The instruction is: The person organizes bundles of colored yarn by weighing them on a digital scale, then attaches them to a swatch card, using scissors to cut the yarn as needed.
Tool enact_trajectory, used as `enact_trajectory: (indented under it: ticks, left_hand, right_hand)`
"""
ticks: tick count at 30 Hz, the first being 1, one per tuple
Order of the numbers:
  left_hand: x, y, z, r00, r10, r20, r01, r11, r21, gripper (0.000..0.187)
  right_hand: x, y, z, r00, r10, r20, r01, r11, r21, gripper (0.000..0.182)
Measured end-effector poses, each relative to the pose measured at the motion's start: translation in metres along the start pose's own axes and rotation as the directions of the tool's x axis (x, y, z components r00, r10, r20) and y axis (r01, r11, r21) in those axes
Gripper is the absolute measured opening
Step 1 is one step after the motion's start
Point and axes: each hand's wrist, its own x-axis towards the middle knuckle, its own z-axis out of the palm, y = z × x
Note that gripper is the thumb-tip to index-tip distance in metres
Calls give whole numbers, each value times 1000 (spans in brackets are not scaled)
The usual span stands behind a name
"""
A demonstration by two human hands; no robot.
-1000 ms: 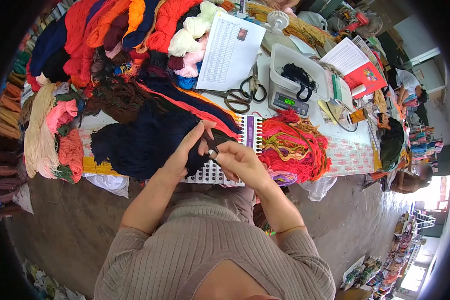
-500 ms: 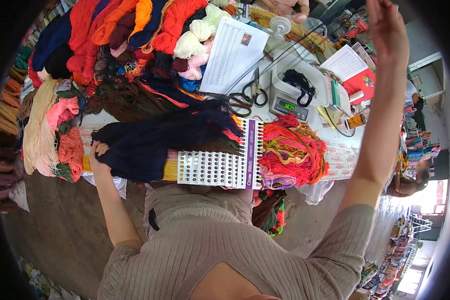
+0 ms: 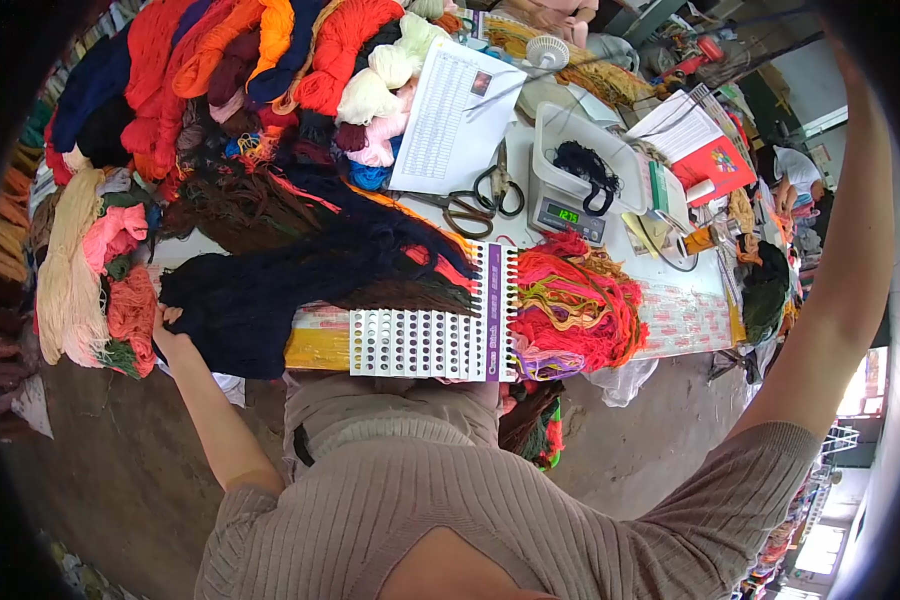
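My left hand (image 3: 167,328) is closed on the left end of a thick navy yarn bundle (image 3: 250,310), its fingers partly hidden. The bundle stretches right across a white punched thread card (image 3: 410,340) with a purple "Cross Stitch" strip (image 3: 496,310). Dark brown, red and orange strands reach the card's holes. My right arm (image 3: 850,240) is raised far up at the right; its hand is beyond the visible area. Thin dark strands run through the air toward that arm. Beside the card lies a tangle of red, pink and yellow threads (image 3: 580,310).
Behind the card are black-handled scissors (image 3: 470,212), a printed sheet (image 3: 450,125) and a scale (image 3: 570,220) bearing a white tub (image 3: 585,140) with dark yarn. Colourful skeins (image 3: 320,60) fill the back left. Other people are at the far side and right.
My right arm has swung outward to the right, and its hand has left the view. My left hand has moved slightly left and down with the navy yarn. The scale display changed.
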Motion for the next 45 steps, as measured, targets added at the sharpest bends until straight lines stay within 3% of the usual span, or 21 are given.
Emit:
enact_trajectory:
  ticks: [6, 8, 11, 15, 17, 18, 20, 21, 22, 23, 24, 26, 27, 29, 31, 32, 33, 36, 39, 41, 45]
  left_hand:
    - [9, 6, -2, 999, 45, 25, -47, 998, 46, 10]
    - [11, 10, -4, 998, 60, 30, -62, 997, 51, 10]
    - [11, 8, -5, 998, 27, 50, -30, 998, 58, 10]
    - [-6, -1, 17, 999, 47, 20, -48, 994, 96, 10]
    - [-4, 1, 10, 997, 71, 39, -75, 993, 95, 13]
    - [-3, 2, 7, 997, 69, 42, -73, 993, 96, 13]
    - [-4, 2, 0, 976, 22, 217, -26, 1000, 17, 21]
    - [-12, -2, 4, 976, 26, 217, -30, 999, 12, 21]
    - [-31, -11, 17, 954, 27, 298, 3, 995, -99, 27]
    - [-51, -20, 33, 926, 38, 375, 43, 978, -204, 33]
    - [-69, -27, 51, 926, 43, 376, 38, 978, -206, 33]
    - [-105, -42, 90, 809, -11, 588, 215, 936, -279, 46]
    - [-121, -48, 112, 810, -9, 586, 216, 934, -284, 46]
    - [-146, -60, 156, 674, -133, 727, 442, 861, -252, 54]
    - [-163, -81, 191, 688, -80, 722, 377, 889, -261, 44]
    - [-167, -90, 201, 682, -111, 723, 420, 869, -263, 20]
    - [-171, -99, 211, 688, -137, 713, 347, 925, -157, 13]
    - [-181, -139, 227, 737, -233, 634, 159, 972, 172, 21]
    - [-201, -200, 239, 628, -353, 694, -82, 856, 510, 29]
    - [-218, -238, 239, 596, -418, 686, -126, 794, 594, 34]
    - [-251, -260, 248, 561, -487, 670, -219, 693, 687, 29]
  right_hand:
    - [-38, 65, -8, 982, 181, -52, -183, 983, -23, 23]
    - [-28, 127, -37, 967, 246, 64, -252, 963, 98, 19]
    - [-42, 173, -44, 956, 274, 105, -280, 959, 50, 22]
    - [-44, 157, -35, 962, 242, 125, -245, 969, 12, 24]
    - [-92, 115, 20, 960, 277, -42, -280, 941, -189, 21]
    - [-41, 189, -49, 923, 274, 272, -268, 962, -59, 26]
    - [-84, 210, -39, 891, 164, 423, 99, 840, -534, 27]
    - [-117, 213, -27, 902, 311, 300, -127, 854, -505, 25]
    - [-136, 248, -37, 875, 291, 388, -74, 871, -486, 26]
    - [-173, 271, -30, 883, 354, 309, -221, 893, -393, 25]
    - [-205, 298, -38, 851, 144, 505, 155, 850, -504, 20]
    - [-279, 317, -34, 759, 499, 418, 176, 461, -870, 13]
    - [-322, 325, -38, 795, 409, 448, 267, 428, -864, 12]
    - [-366, 295, -18, 833, 466, 298, 190, 265, -945, 15]
    - [-381, 277, -15, 903, 342, 259, 122, 374, -919, 15]
    - [-388, 268, -13, 959, 214, 185, 60, 485, -873, 16]
    - [-390, 248, -2, 960, 250, 126, -40, 567, -823, 17]
    - [-410, 217, 38, 964, 210, 161, -65, 776, -627, 14]
    - [-443, 151, 117, 851, 416, 321, -344, 903, -257, 13]
    - [-458, 115, 161, 771, 409, 488, -392, 909, -143, 14]
    - [-484, 113, 220, 830, 303, 468, -341, 940, -2, 13]
